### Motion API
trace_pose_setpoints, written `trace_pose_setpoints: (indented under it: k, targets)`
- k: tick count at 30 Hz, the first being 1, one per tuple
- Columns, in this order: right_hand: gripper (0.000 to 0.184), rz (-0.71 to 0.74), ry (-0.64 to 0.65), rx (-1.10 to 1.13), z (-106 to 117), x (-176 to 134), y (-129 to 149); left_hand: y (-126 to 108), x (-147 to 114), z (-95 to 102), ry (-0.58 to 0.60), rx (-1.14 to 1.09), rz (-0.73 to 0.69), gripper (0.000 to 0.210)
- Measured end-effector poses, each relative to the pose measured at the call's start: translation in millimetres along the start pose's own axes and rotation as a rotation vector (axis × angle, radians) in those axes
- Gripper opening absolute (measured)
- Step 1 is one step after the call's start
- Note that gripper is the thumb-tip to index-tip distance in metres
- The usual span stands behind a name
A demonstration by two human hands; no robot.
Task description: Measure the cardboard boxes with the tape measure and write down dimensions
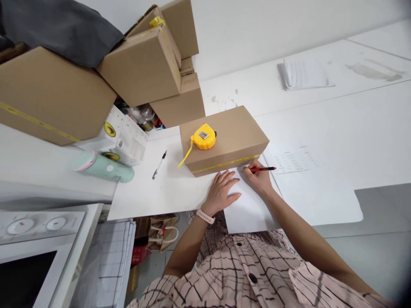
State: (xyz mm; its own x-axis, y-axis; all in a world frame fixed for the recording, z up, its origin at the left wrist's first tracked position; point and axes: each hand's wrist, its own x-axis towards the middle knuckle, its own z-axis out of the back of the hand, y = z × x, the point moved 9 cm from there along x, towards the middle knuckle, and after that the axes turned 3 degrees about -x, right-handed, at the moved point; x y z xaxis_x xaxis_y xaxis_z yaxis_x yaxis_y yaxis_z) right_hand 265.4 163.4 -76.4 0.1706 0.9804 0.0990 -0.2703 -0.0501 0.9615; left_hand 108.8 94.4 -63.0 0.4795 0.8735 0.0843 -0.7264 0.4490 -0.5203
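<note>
My right hand (257,179) is closed around a red pen (263,169), its lower end down on a white sheet of paper (253,209). The writing end is hidden by my fingers. Flat on the sheet's left edge and the table lies my left hand (221,192), fingers spread, holding nothing. Just beyond both hands stands a closed cardboard box (237,128) with yellow tape along its near side. On top of it rests a yellow tape measure (204,137), a short bit of its blade hanging over the box's left edge.
A black-and-clear pen (159,164) lies left of the box, near a mint green bottle (104,167) on its side. Larger cardboard boxes (141,64) are stacked at the back left. Printed paper (308,179) spreads to the right; a paper stack (303,73) sits farther back.
</note>
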Motion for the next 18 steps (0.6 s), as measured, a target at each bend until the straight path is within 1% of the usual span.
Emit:
trace_pose_setpoints:
  k: [18]
  targets:
    - [0.023, 0.004, -0.001, 0.0, 1.7, 0.0, 4.3, 0.8, -0.7, -0.6, -0.006, 0.009, -0.004, 0.049]
